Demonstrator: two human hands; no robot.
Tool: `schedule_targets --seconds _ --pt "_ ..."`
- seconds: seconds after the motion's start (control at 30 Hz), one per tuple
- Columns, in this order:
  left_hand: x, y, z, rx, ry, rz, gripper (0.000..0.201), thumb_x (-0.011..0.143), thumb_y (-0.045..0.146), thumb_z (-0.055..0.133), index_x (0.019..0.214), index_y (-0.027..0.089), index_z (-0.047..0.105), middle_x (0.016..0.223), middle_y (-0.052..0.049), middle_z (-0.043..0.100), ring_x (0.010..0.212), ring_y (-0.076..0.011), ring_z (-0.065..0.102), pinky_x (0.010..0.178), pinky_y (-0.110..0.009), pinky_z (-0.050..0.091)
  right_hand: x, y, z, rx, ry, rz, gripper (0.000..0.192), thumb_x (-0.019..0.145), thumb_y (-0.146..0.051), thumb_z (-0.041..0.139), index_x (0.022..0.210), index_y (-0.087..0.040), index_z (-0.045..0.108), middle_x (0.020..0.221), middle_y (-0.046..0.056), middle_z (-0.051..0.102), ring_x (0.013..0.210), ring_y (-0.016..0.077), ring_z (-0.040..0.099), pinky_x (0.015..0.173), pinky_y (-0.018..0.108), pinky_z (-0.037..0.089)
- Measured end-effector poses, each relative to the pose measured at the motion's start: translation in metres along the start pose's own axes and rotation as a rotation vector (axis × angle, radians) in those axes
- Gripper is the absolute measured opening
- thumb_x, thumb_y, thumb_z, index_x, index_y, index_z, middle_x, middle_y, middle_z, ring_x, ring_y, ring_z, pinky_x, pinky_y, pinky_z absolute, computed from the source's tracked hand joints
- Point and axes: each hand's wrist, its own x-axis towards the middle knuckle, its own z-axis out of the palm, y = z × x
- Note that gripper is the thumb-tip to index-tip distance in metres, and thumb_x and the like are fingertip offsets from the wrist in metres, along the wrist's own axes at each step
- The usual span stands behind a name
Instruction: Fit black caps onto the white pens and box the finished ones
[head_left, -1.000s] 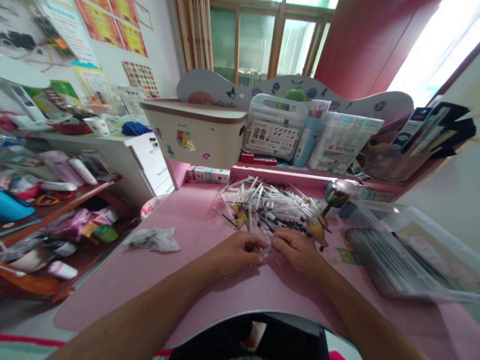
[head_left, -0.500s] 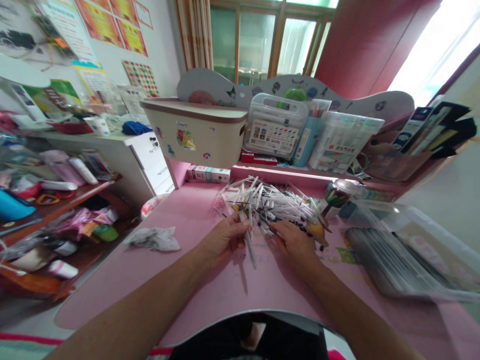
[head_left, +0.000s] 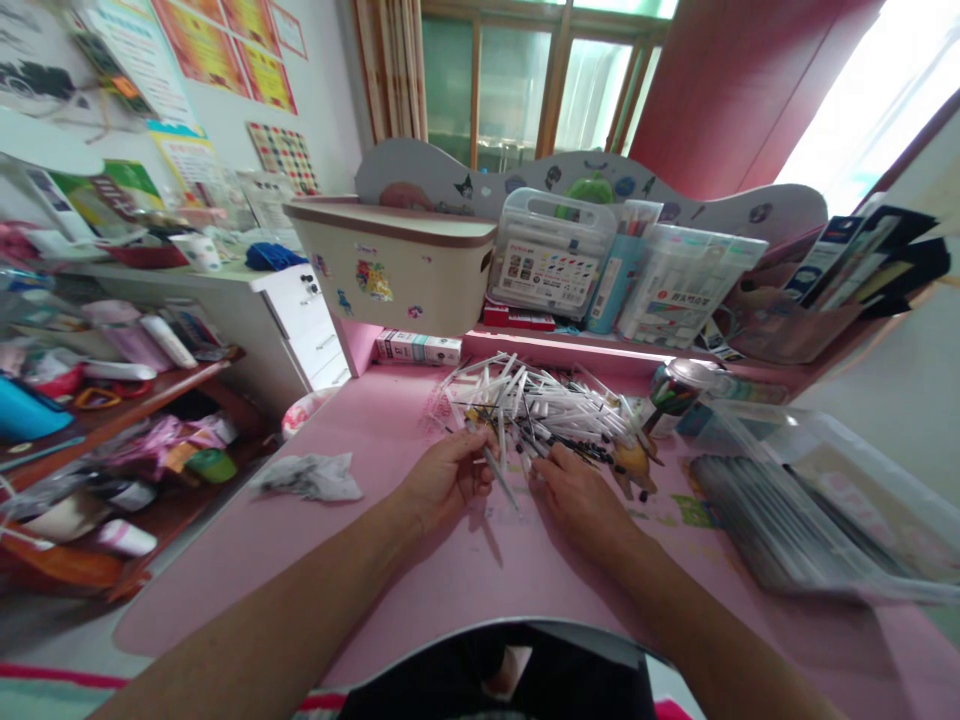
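Observation:
Between the fingertips of my left hand (head_left: 451, 475) is a slim, greyish translucent pen (head_left: 504, 480), its lower end pointing down and to the right over the pink desk. My right hand (head_left: 576, 488) is closed at the near edge of a heap of white pen parts (head_left: 555, 398). Its thumb and fingers pinch together beside some grey and black pieces; what lies between them is hidden. Small black caps (head_left: 589, 450) are scattered along the front of the heap, just beyond my right fingers.
On the right stands a clear plastic box (head_left: 795, 530) with many grey pens inside. A crumpled tissue (head_left: 311, 478) lies at the left of the desk. A beige bin (head_left: 405, 270) and marker cases (head_left: 551, 255) fill the shelf behind. Near the heap stands a jar (head_left: 675, 395).
The pen in my left hand has swung, its lower end now pointing further right and less steeply down. My right hand has shifted slightly, staying at the heap's edge.

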Motion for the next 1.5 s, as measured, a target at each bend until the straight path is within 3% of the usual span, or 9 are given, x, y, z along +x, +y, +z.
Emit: schedule_targets --seconds 0.2,0.3,0.43,0.57,0.67,1.0,1.2,1.5 --pt "-0.001 0.001 0.002 -0.013 0.051 0.003 0.012 0.091 0.009 0.055 0.083 0.01 0.063 0.067 -0.005 0.068 0.051 -0.0107 0.066 0.05 -0.019 0.057 -0.003 0.003 -0.003 0.046 0.045 -0.004 0.018 0.094 -0.018 0.047 0.09 -0.019 0.064 0.096 0.006 0.06 0.083 0.0173 0.058 0.073 0.028 0.041" --pt "-0.001 0.001 0.002 -0.003 0.052 0.018 0.009 0.09 0.008 0.057 0.087 0.009 0.065 0.069 -0.006 0.071 0.056 -0.0114 0.069 0.057 -0.02 0.06 -0.003 0.011 -0.004 0.172 0.173 0.04 0.009 0.085 -0.015 0.053 0.087 -0.019 0.062 0.091 0.005 0.062 0.081 0.0178 0.057 0.072 0.03 0.041" --pt "0.001 0.001 0.001 0.033 0.085 0.032 0.009 0.092 0.014 0.058 0.089 0.01 0.065 0.072 -0.009 0.074 0.061 -0.0149 0.073 0.053 -0.02 0.06 0.0 0.024 -0.006 0.59 0.33 0.099 0.014 0.082 -0.021 0.057 0.093 -0.019 0.063 0.081 0.003 0.062 0.071 0.0166 0.056 0.065 0.029 0.043" --pt "0.001 0.001 0.0 0.03 0.089 0.026 0.012 0.094 0.016 0.056 0.089 0.01 0.065 0.073 -0.011 0.075 0.065 -0.016 0.075 0.055 -0.02 0.06 0.002 0.027 -0.008 1.144 0.325 0.271 0.02 0.082 -0.04 0.063 0.086 -0.021 0.06 0.058 -0.005 0.05 0.046 0.0099 0.043 0.043 0.022 0.033" --pt "0.001 0.001 0.002 0.01 0.091 0.026 0.012 0.094 0.015 0.056 0.088 0.01 0.065 0.073 -0.011 0.075 0.065 -0.0154 0.075 0.056 -0.019 0.06 0.004 0.023 -0.007 1.361 0.305 0.337 0.028 0.076 -0.044 0.071 0.082 -0.021 0.055 0.054 -0.008 0.05 0.042 0.0083 0.042 0.038 0.02 0.032" --pt "0.0 0.001 0.008 0.016 0.116 0.029 0.011 0.094 0.012 0.056 0.089 0.009 0.065 0.076 -0.011 0.076 0.064 -0.0154 0.074 0.056 -0.019 0.06 0.005 0.018 0.008 1.433 0.182 0.328 0.033 0.076 -0.044 0.074 0.083 -0.02 0.052 0.066 -0.003 0.066 0.047 0.0094 0.055 0.04 0.019 0.042" --pt "0.0 -0.002 0.005 0.07 0.097 0.052 0.012 0.093 0.013 0.057 0.089 0.008 0.067 0.077 -0.012 0.076 0.065 -0.0156 0.075 0.058 -0.019 0.06 0.004 0.017 0.006 1.349 0.123 0.307 0.029 0.078 -0.044 0.072 0.087 -0.019 0.061 0.066 -0.002 0.064 0.047 0.0097 0.054 0.04 0.02 0.042" --pt "-0.002 -0.006 0.008 0.11 0.065 0.12 0.01 0.09 0.012 0.062 0.082 0.009 0.067 0.079 -0.01 0.076 0.065 -0.0138 0.074 0.06 -0.017 0.061 0.001 0.016 0.007 1.299 0.12 0.3 0.022 0.081 -0.04 0.066 0.081 -0.02 0.058 0.063 -0.005 0.061 0.045 0.008 0.051 0.039 0.019 0.039"
